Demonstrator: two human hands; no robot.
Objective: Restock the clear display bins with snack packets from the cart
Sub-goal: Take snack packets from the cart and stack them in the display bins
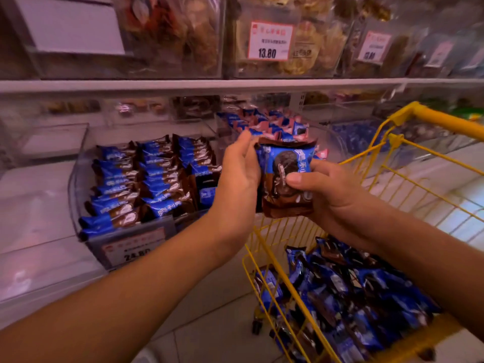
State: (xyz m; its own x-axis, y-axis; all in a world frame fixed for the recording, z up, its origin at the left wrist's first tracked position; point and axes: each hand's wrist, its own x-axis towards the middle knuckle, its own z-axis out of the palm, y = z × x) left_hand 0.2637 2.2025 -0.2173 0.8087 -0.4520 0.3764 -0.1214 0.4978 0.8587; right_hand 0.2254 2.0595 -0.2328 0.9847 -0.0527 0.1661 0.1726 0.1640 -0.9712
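Between both hands I hold a small stack of blue-and-brown snack packets upright, above the cart's near-left corner. My right hand grips the stack from the right, thumb across the front. The fingers of my left hand press flat against its left side. To the left, a clear display bin holds several tidy rows of the same packets. Many loose packets lie in the yellow wire cart at the lower right.
A second clear bin behind my hands holds blue-and-pink packets. A price label fronts the left bin. A white shelf edge runs above, with bins of other snacks and price tags. Pale tiled floor lies below.
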